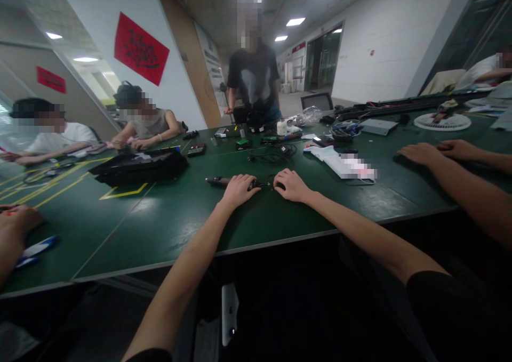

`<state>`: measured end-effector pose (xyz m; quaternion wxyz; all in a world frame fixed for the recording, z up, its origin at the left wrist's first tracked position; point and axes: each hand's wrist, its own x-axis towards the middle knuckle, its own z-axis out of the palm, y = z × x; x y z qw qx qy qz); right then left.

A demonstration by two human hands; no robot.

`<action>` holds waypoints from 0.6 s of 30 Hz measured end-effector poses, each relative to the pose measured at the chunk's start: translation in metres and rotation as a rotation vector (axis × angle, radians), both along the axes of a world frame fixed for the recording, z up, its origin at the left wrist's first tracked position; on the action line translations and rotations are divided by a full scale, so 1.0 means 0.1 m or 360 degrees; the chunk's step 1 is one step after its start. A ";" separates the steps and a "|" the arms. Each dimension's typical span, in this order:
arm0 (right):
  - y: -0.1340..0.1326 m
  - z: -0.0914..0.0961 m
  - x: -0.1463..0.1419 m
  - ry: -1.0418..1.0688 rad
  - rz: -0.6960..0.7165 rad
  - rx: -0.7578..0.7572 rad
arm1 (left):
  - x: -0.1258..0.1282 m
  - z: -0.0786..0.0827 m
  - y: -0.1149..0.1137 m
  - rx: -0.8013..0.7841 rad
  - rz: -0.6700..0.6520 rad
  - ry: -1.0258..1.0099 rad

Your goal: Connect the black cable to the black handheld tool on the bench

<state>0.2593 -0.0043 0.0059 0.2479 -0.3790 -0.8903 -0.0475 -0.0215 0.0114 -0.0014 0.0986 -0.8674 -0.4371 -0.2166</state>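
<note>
Green table: beneath our hands.
Dark tool: on it, our left hand curled round its right end.
Right hand: bent over small dark piece; hold, we cannot tell.
White packet: beyond, right.

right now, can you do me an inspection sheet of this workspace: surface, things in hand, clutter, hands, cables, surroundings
Surface: green table, with yellow tape on the left.
Things in hand: long dark tool; small dark part, too small to identify.
Clutter: black container to the left, white packet to the right.
Hands: left hand closed over the tool's near end; right hand has fingers curled at the part, grip unclear.
Cables: black cable loosely looped beyond the hands; blue-and-white cable bundle farther right.
Surroundings: standing person across the table; co-workers' hands on both sides.
</note>
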 end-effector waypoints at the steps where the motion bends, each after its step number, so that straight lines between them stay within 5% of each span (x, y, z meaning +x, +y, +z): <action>1: 0.01 -0.01 0.00 -0.0004 -0.0014 -0.0007 | 0.02 -0.01 0.01 0.0029 0.0047 0.0003; 13: 0.17 -0.17 0.10 0.0050 -0.0376 0.0046 | -0.08 0.05 0.02 -0.0081 0.0033 0.0069; 18: 0.12 -0.08 0.10 0.0084 -0.0145 0.0086 | -0.01 0.05 0.00 -0.0038 0.0102 0.0107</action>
